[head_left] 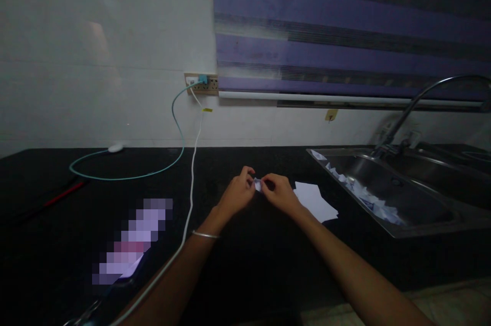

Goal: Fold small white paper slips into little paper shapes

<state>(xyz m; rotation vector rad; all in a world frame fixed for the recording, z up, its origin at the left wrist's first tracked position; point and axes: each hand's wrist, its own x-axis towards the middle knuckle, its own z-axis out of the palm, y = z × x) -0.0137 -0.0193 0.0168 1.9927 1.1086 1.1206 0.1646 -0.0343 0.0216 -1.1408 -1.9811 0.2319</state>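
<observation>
Between my two hands is a small folded piece of white paper [258, 185], held just above the dark countertop [245, 269]. My left hand [238, 192] pinches its left side, with the index finger raised and bent. The fingertips of my right hand [279, 190] are closed on the paper's right side. Just beyond my right wrist lies a loose stack of white paper sheets [315, 200], partly covered by that hand and forearm. Several folded white paper pieces [360, 192] are lined up along the near left rim of the sink.
A steel sink [418, 205] with a curved faucet [406, 106] stands at the right. On the left lies a lit, blurred-out phone [134, 244]. A white cable [193, 172] runs over my left forearm from the wall socket [201, 84]; a teal cable [126, 178] loops behind it.
</observation>
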